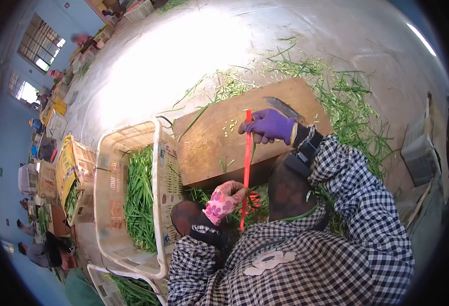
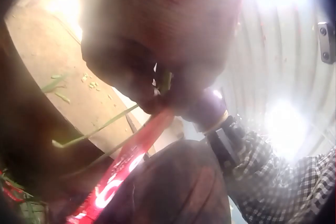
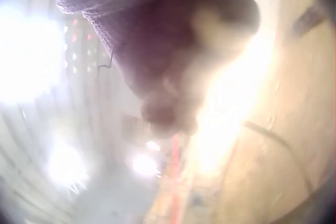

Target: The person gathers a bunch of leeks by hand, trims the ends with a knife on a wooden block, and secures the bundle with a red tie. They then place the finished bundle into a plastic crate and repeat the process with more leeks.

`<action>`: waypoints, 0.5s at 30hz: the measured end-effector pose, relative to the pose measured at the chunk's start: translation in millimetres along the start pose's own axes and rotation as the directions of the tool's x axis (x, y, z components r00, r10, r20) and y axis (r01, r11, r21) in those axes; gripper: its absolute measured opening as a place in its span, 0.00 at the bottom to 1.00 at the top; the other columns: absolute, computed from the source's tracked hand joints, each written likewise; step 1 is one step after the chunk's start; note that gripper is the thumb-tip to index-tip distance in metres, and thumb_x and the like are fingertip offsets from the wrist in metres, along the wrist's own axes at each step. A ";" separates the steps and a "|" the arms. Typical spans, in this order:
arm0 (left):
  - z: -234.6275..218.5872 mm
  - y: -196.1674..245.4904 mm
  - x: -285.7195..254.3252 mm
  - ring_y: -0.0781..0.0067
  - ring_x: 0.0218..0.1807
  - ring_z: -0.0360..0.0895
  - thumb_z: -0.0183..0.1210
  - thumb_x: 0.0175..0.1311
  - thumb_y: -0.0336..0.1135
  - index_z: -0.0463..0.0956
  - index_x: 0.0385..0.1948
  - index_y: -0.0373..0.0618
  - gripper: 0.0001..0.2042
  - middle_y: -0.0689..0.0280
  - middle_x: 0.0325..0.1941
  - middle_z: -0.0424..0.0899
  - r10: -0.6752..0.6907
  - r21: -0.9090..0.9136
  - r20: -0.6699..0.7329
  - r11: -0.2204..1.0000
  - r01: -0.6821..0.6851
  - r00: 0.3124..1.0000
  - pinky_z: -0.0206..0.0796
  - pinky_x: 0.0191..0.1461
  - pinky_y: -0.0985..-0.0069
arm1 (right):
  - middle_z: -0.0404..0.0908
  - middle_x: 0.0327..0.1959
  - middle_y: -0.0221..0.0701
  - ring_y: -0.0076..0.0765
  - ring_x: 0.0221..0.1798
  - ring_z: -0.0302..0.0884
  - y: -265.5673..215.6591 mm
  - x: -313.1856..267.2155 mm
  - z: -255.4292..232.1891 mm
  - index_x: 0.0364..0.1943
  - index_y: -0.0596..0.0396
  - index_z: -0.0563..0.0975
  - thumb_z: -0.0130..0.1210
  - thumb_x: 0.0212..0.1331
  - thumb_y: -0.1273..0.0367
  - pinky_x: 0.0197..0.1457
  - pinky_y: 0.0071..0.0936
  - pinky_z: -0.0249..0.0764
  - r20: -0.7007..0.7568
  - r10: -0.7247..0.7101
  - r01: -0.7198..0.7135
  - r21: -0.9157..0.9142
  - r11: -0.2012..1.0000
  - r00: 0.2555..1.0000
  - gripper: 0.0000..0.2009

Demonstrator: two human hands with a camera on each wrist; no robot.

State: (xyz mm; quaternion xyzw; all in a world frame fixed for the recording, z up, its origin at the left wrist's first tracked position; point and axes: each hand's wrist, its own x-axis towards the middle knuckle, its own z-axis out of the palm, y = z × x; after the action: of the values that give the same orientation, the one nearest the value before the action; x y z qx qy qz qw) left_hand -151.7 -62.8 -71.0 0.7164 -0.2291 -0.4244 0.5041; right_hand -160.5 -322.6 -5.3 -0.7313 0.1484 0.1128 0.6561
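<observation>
A red strip [image 1: 246, 168] was pinched taut between both grips: right hand [image 1: 268, 126] curled above, left hand [image 1: 223, 201] below; its white lettering appeared unreadable.

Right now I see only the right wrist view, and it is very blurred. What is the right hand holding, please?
Observer: The right hand, in a purple glove, grips a red strap and a knife.
Operator: Where is the other end?
Observer: The left hand, in a pink flowered glove, holds it lower down.
Operator: What is under the hands?
Observer: A wooden board, with green stalks in a white crate beside it.
</observation>
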 end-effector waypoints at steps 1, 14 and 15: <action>-1.3 4.9 8.3 0.85 0.29 0.71 0.57 0.59 0.32 0.76 0.33 0.35 0.08 0.70 0.28 0.79 -0.021 0.043 0.008 0.999 0.021 1.000 0.62 0.33 0.84 | 0.72 0.15 0.24 0.15 0.14 0.66 -3.3 1.7 -4.2 0.41 0.53 0.78 0.50 0.59 0.60 0.16 0.15 0.62 -0.074 -0.015 0.001 -0.181 0.984 0.997 0.14; -51.2 -40.1 202.3 0.76 0.29 0.74 0.48 0.61 0.35 0.74 0.44 0.41 0.13 0.63 0.26 0.77 0.541 0.786 0.209 0.403 -0.469 0.814 0.66 0.32 0.77 | 0.76 0.30 0.35 0.41 0.34 0.75 122.3 1.9 -58.9 0.53 0.46 0.71 0.53 0.51 0.60 0.39 0.36 0.71 -0.333 -0.495 0.066 -0.775 0.629 0.802 0.22; -48.6 -43.7 212.3 0.76 0.28 0.74 0.48 0.61 0.35 0.74 0.44 0.41 0.13 0.63 0.26 0.77 0.386 0.620 0.084 0.701 -0.352 0.918 0.66 0.32 0.77 | 0.75 0.28 0.34 0.42 0.33 0.75 123.1 -4.4 -53.5 0.54 0.44 0.71 0.52 0.52 0.60 0.38 0.37 0.71 -0.227 -0.497 0.179 -0.746 0.642 0.838 0.22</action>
State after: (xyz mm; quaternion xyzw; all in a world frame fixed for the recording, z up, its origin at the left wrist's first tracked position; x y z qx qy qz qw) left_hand -1.7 -180.7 -184.7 0.7923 -0.4818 -0.1959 0.3188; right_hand -211.2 -387.1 -111.7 -0.9441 0.0864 -0.1247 0.2926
